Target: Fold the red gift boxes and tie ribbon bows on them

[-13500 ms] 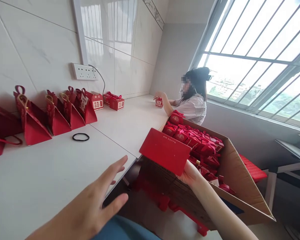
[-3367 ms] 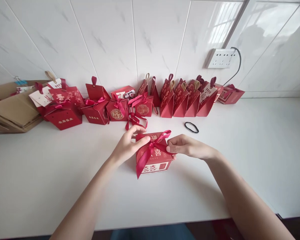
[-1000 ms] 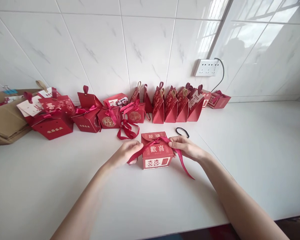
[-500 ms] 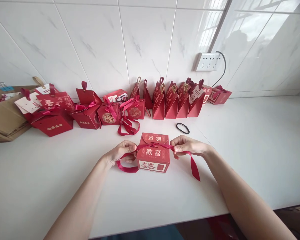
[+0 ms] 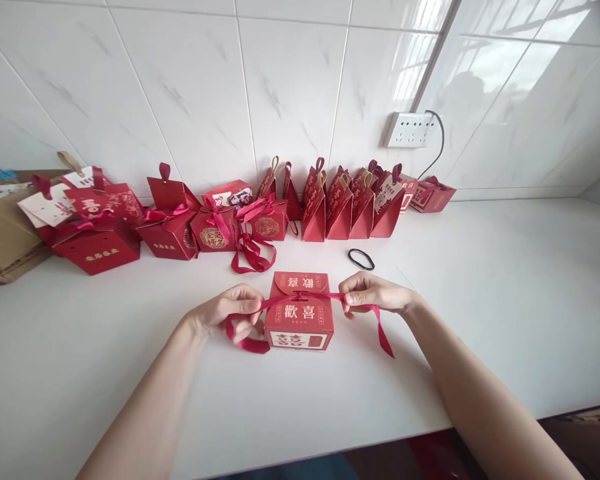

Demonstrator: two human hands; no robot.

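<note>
A red gift box (image 5: 299,319) with pale lettering rests on the white table between my hands. Across its top runs a dark red ribbon (image 5: 320,295), which passes through the slit where the lid flaps meet. My left hand (image 5: 233,310) pinches one side of the ribbon at the box's left, and a loop of its tail curls down beside the box. To the right, my right hand (image 5: 375,293) is closed on the other side, its pointed end dangling below the fingers. The ribbon looks stretched taut between both hands.
Several red gift boxes (image 5: 215,228) line the wall, some with ribbon bows. A loose ribbon coil (image 5: 254,253) and a black elastic band (image 5: 361,259) lie behind the box. Cardboard (image 5: 10,227) sits at far left; a socket strip (image 5: 407,130) is on the wall.
My hands have drawn slightly further apart from the box, with longer stretches of ribbon showing on each side. The whole view has shifted a little.
</note>
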